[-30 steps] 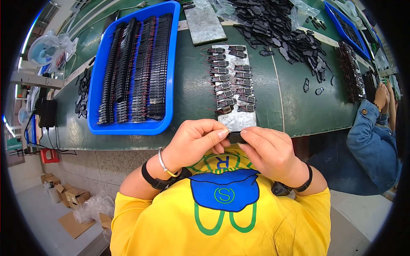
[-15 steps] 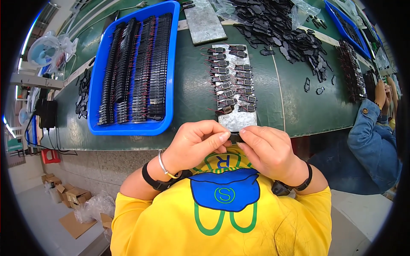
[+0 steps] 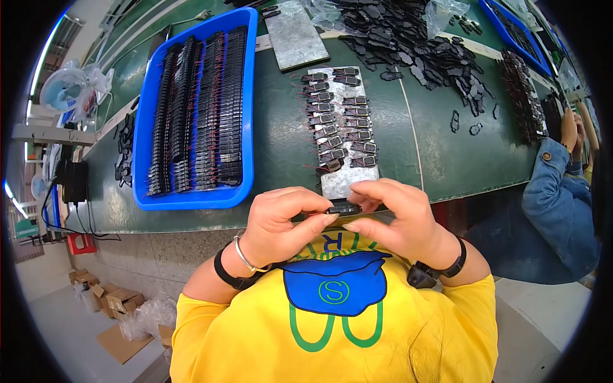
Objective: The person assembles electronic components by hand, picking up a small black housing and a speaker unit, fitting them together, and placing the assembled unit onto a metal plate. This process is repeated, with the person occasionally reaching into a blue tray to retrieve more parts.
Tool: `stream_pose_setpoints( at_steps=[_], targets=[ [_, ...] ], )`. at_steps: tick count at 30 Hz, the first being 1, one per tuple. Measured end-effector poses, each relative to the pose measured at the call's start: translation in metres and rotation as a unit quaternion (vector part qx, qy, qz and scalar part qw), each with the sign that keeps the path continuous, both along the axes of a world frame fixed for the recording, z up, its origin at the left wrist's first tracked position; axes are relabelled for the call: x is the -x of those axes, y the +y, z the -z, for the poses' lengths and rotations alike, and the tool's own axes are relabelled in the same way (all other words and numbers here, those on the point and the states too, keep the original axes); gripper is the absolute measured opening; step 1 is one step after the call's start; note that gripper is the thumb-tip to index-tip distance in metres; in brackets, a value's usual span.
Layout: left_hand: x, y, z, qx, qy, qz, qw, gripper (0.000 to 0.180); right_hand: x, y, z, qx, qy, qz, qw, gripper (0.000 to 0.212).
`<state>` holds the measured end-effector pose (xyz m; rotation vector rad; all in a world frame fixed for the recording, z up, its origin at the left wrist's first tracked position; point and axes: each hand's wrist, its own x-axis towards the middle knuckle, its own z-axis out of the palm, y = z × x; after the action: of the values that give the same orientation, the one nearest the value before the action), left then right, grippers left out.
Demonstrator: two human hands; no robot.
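Note:
My left hand [image 3: 281, 222] pinches a small flat black module [image 3: 345, 209] between thumb and fingers, just off the table's near edge. A bit of red wire shows at its left end. My right hand [image 3: 405, 220] is around the module's right end, thumb and forefinger spread apart; whether a curled finger touches it, I cannot tell. Right beyond my hands lies a grey metal plate [image 3: 348, 185] carrying two rows of small black speaker-like modules [image 3: 361, 135] with red wires.
A blue tray [image 3: 249, 127] packed with rows of black wired parts stands on the left of the green table [image 3: 281, 140]. Another metal plate [image 3: 297, 38] lies farther back. Loose black pieces [image 3: 415, 45] are heaped at far right. A co-worker's denim sleeve [image 3: 549, 185] is at right.
The thumb and forefinger of my right hand have spread apart, exposing more of the module. My left hand keeps its pinch. The view has shifted slightly.

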<state>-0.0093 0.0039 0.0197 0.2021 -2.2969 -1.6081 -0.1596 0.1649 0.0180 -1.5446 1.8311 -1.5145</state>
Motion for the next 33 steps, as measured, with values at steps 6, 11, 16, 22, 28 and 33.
stream_pose_setpoints(
  at_steps=[6, 11, 16, 22, 28, 33],
  targets=[
    [-0.001, -0.002, 0.006, 0.026, 0.058, 0.003, 0.998, 0.011, 0.005, -0.001, 0.005, -0.015, -0.062, -0.082, 0.995, 0.022],
    [0.000, -0.002, 0.007, 0.043, 0.063, 0.014, 0.997, 0.012, 0.005, -0.001, 0.009, 0.019, -0.045, -0.080, 0.996, 0.019],
    [0.002, -0.001, 0.008, 0.078, 0.081, 0.031, 0.993, 0.013, 0.005, 0.000, 0.013, 0.040, -0.013, -0.079, 0.996, 0.016],
    [0.004, 0.000, 0.007, 0.143, 0.104, 0.042, 0.983, 0.016, 0.003, -0.001, 0.015, 0.068, 0.022, -0.074, 0.995, 0.012],
    [0.005, -0.003, 0.008, 0.114, 0.090, 0.068, 0.987, 0.018, 0.004, -0.001, 0.017, 0.076, 0.022, -0.078, 0.994, 0.012],
    [0.008, 0.002, -0.003, 0.067, 0.031, 0.058, 0.996, 0.018, 0.004, 0.001, 0.019, 0.077, 0.033, -0.076, 0.994, 0.013]
  ],
)
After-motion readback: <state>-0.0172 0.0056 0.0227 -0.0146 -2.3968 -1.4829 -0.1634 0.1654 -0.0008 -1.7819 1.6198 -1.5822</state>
